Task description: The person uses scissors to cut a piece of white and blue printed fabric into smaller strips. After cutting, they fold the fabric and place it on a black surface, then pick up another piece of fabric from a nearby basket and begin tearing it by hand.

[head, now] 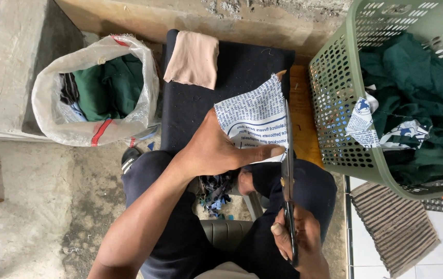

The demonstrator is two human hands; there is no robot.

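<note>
My left hand (pixel 216 150) pinches a white piece of cloth printed with blue text (pixel 255 113), holding it up over a black padded stool (pixel 200 103). My right hand (pixel 296 240) grips the handles of a pair of scissors (pixel 287 170). The blades point away from me and run along the cloth's right edge. A folded beige cloth (pixel 193 59) lies on the stool's far left corner.
A clear plastic bag (pixel 95 90) holding green and dark cloth stands at the left beside a concrete block. A green perforated laundry basket (pixel 335 103) at the right holds dark green fabric and printed scraps. Blue scraps (pixel 215 194) lie on the floor between my knees. A ribbed brown mat (pixel 394 225) lies lower right.
</note>
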